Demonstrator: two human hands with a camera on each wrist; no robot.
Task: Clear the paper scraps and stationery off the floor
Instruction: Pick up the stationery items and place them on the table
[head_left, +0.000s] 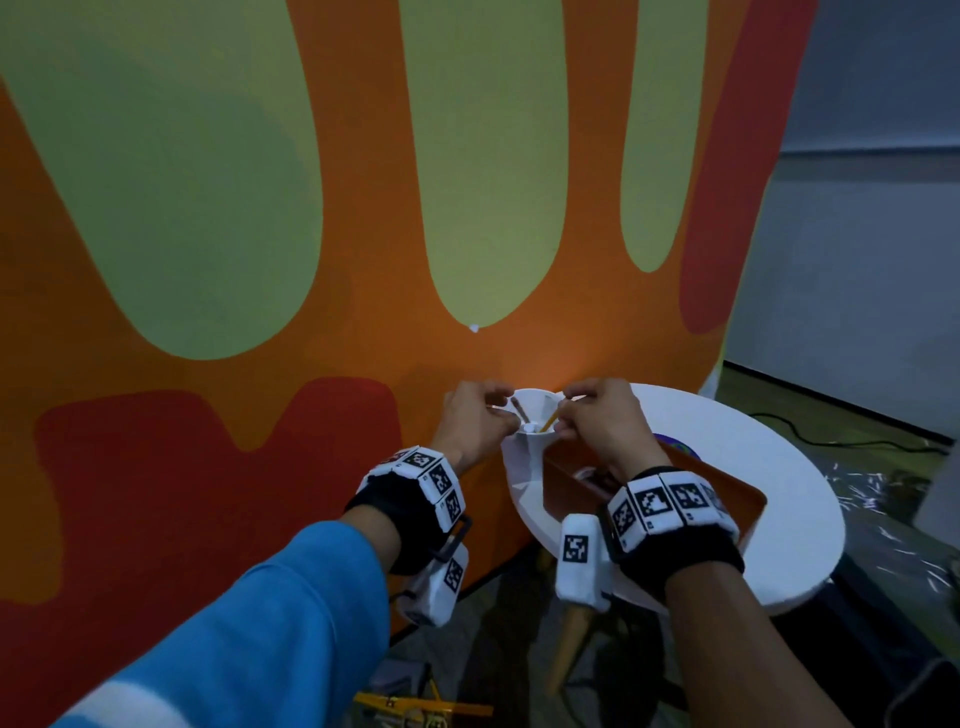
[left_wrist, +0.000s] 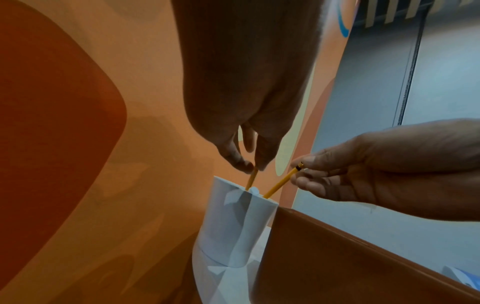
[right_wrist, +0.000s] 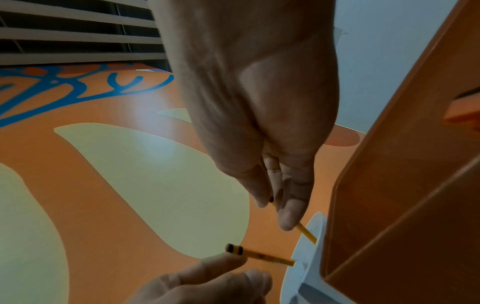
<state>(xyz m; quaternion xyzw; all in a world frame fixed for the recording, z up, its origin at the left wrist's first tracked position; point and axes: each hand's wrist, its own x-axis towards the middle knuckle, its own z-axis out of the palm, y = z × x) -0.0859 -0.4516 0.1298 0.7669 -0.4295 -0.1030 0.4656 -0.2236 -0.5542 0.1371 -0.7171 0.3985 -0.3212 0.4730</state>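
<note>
A white cup (head_left: 531, 396) stands at the near left edge of a round white table (head_left: 779, 467). My left hand (head_left: 493, 404) pinches the top of a brownish pencil (head_left: 519, 410) whose lower end is inside the cup. My right hand (head_left: 570, 402) pinches the end of a yellow pencil (head_left: 548, 422) that also slants into the cup. In the left wrist view the left fingertips (left_wrist: 249, 165) close on the pencil (left_wrist: 251, 178) above the cup (left_wrist: 233, 222). In the right wrist view the right hand (right_wrist: 275, 205) holds its pencil (right_wrist: 307, 235) at the cup rim.
An orange open box (head_left: 727, 486) sits on the table right behind the cup, under my right wrist. A tall orange, green and red panel (head_left: 260, 260) stands just beyond. Yellow pencils and other stationery (head_left: 421, 707) lie on the floor below. Cables (head_left: 857, 444) run at the right.
</note>
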